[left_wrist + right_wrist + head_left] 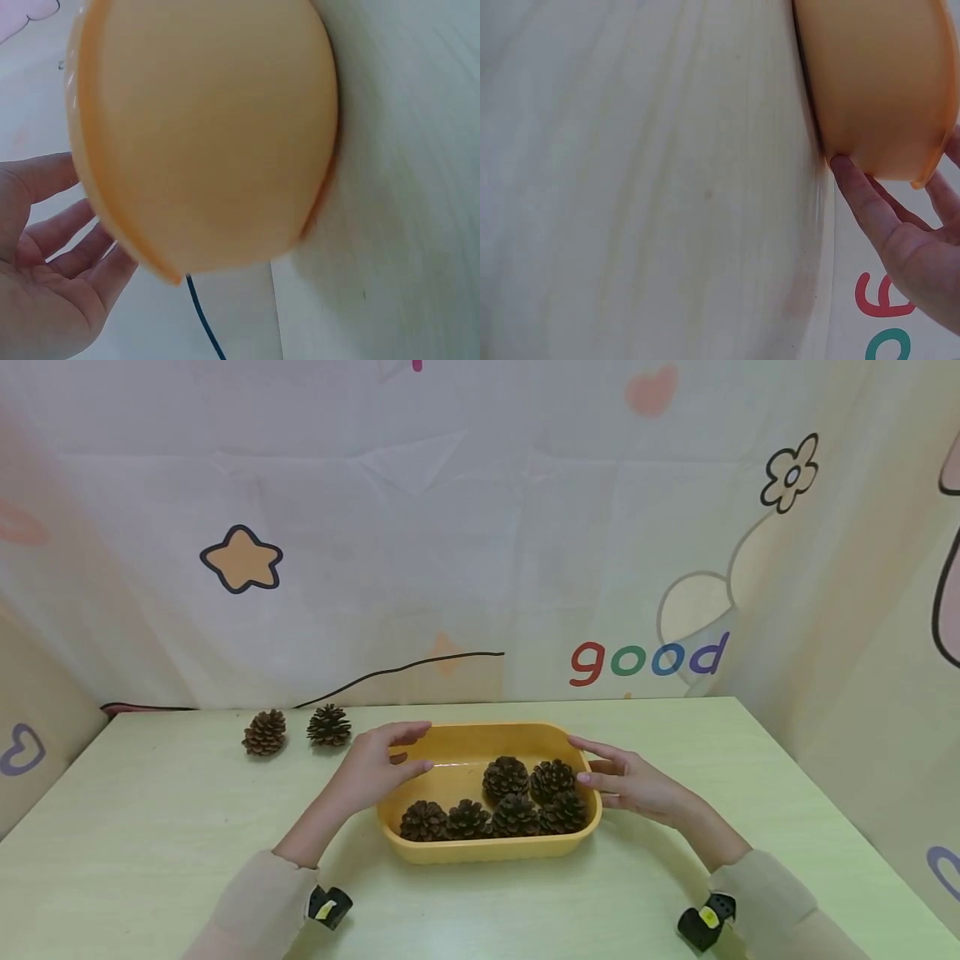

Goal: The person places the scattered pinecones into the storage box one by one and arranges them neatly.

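Observation:
A yellow plastic tub stands on the pale green table and holds several brown pine cones. My left hand is at the tub's left end, fingers relaxed and spread, holding nothing. In the left wrist view the left hand lies open beside the tub's wall, with a small gap between them. My right hand is at the tub's right end with straight fingers. In the right wrist view one fingertip of the right hand touches the tub's outer wall.
Two more pine cones lie on the table at the back left. A printed fabric backdrop hangs behind the table and round its sides. Bare table top stretches to the left and right of the tub.

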Available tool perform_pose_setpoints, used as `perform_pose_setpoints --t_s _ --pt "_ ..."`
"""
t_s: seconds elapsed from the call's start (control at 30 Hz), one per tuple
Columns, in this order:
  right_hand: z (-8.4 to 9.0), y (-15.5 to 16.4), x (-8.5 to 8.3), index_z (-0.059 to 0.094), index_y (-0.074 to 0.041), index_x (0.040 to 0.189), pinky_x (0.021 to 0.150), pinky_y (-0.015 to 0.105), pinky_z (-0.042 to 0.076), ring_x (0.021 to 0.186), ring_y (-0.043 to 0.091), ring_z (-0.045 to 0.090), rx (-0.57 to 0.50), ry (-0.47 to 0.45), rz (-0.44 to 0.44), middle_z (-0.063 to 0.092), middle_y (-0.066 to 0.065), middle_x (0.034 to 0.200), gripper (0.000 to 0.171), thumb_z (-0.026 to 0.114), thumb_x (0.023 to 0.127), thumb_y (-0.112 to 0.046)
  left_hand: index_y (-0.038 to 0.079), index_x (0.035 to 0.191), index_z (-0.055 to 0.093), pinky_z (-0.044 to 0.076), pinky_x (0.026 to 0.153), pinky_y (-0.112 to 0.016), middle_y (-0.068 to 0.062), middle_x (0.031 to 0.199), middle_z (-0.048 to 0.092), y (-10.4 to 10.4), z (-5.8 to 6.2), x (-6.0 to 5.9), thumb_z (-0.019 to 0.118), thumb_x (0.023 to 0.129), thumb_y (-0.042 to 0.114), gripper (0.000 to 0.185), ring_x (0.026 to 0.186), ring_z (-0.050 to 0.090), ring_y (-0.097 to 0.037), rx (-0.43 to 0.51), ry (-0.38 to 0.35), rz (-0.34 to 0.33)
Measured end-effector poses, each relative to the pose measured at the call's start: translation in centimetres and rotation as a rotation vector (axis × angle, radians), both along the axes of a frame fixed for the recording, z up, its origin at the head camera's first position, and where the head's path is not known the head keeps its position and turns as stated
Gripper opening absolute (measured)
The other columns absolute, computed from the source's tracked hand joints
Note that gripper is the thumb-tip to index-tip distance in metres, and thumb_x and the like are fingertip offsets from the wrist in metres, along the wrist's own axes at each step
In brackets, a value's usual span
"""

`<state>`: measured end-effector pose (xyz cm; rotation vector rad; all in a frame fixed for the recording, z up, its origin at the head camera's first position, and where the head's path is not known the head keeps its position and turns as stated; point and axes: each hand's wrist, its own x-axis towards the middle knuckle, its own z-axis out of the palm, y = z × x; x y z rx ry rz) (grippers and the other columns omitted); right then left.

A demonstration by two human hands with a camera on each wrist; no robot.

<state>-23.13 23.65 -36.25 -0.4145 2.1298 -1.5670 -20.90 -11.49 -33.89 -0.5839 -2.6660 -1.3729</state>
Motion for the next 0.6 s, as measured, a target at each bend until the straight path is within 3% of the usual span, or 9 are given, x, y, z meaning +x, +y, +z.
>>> perform_pose_setpoints --t_s 0.27,0.6 --pt "0.1 0.1 0.1 0.019 -0.010 0.146 0.089 0.040 0.047 0.124 0.043 0.037 -0.005 0.005 -0.001 0.020 0.027 0.145 0.073 0.060 0.088 -0.027 0.000 0.127 0.052 0.049 0.086 -0.039 -0.019 0.124 0.054 -3.1 0.3 0.1 0.068 0.082 0.011 0.049 0.111 0.052 -0.034 -0.025 0.059 0.087" --pt "0.2 0.0 0.0 0.018 -0.009 0.146 0.089 0.040 0.047 0.122 0.042 0.040 -0.033 -0.004 0.028 0.021 0.031 0.143 0.071 0.058 0.090 -0.025 0.000 0.130 0.048 0.049 0.087 -0.041 -0.021 0.126 0.051 -6.9 -0.1 0.3 0.067 0.083 0.013 0.052 0.112 0.051 -0.035 -0.041 0.054 0.194"
